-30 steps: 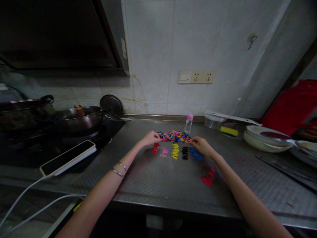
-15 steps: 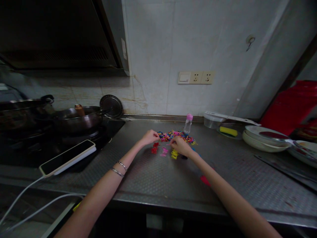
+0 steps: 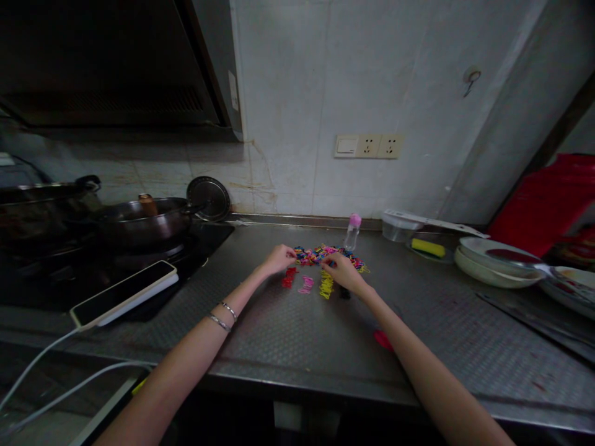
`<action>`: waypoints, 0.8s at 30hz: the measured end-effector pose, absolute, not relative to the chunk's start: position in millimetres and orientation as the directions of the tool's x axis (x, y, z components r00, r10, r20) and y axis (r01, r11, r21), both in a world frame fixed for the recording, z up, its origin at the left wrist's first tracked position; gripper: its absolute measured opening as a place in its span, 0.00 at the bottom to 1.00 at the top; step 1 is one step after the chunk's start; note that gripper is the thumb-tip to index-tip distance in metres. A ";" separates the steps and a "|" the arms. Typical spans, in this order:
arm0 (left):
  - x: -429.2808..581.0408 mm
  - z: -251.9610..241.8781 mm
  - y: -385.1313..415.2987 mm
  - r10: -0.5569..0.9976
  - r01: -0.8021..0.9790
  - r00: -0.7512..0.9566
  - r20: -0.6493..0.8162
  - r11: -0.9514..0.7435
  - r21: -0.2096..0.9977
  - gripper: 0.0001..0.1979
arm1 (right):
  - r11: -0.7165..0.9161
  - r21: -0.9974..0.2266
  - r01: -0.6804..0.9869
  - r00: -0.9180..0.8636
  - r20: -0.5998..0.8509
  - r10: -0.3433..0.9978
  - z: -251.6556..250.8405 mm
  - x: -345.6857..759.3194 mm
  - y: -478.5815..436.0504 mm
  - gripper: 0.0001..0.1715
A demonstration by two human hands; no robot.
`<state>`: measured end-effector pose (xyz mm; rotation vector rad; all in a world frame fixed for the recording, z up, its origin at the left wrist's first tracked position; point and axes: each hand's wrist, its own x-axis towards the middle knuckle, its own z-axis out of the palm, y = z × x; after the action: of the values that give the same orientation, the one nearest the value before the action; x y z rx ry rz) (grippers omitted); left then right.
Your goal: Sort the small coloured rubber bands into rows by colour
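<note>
A pile of small multicoloured rubber bands [image 3: 316, 254] lies on the metal counter. At its left edge my left hand [image 3: 279, 259] has thumb and finger pinched together; anything between them is too small to make out. My right hand [image 3: 344, 272] reaches over the pile's near right side, fingertips closed, and what they hold is hidden. Nearer to me lie sorted groups: red bands [image 3: 289, 277], pink bands [image 3: 305, 285], yellow bands [image 3: 326, 285] just below my right fingers, and dark bands [image 3: 344, 292] partly under that hand.
Behind the pile stands a clear bottle with a pink cap [image 3: 354, 230]. A pinkish-red item [image 3: 383, 339] lies beside my right forearm. Bowls [image 3: 493, 269] and a yellow sponge [image 3: 427, 248] are at right; a phone [image 3: 125, 294] and pan [image 3: 144, 223] at left.
My right hand has shifted slightly away from me toward the pile, uncovering more of the yellow bands. My left hand stays at the pile's left edge.
</note>
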<state>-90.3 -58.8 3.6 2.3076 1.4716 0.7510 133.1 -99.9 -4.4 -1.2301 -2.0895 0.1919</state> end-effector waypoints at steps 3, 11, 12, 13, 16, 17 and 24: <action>-90.3 -1.9 -53.8 0.906 0.746 0.323 0.272 -0.421 0.516 0.15 | 0.502 -0.415 0.758 -0.260 0.513 0.818 0.9 145.2 -99.9 0.09; -79.5 -4.3 -56.2 0.905 0.770 0.333 0.265 -0.423 0.478 0.13 | 0.407 -0.304 0.861 -0.230 0.482 0.846 5.8 163.5 -107.4 0.10; -77.7 -4.1 -57.7 0.905 0.777 0.334 0.265 -0.423 0.466 0.13 | 0.400 -0.296 0.867 -0.228 0.478 0.848 5.7 164.0 -108.0 0.10; -76.1 -3.9 -58.9 0.905 0.785 0.333 0.265 -0.421 0.454 0.12 | 0.391 -0.290 0.873 -0.224 0.474 0.851 5.8 164.2 -108.5 0.10; -73.0 -4.1 -60.1 0.910 0.809 0.327 0.255 -0.409 0.422 0.12 | 0.362 -0.269 0.893 -0.213 0.456 0.864 6.9 164.1 -109.0 0.10; -72.7 -4.3 -59.6 0.912 0.816 0.324 0.251 -0.404 0.414 0.11 | 0.353 -0.262 0.898 -0.210 0.449 0.868 7.4 164.0 -109.0 0.10; -78.9 -2.5 -51.1 0.901 0.765 0.340 0.271 -0.432 0.478 0.13 | 0.332 -0.256 0.908 -0.200 0.432 0.880 9.2 166.8 -108.6 0.11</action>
<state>-78.9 -51.1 -2.5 2.3403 1.4951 0.7342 166.8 -108.6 9.2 -1.5650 -2.0986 -0.0742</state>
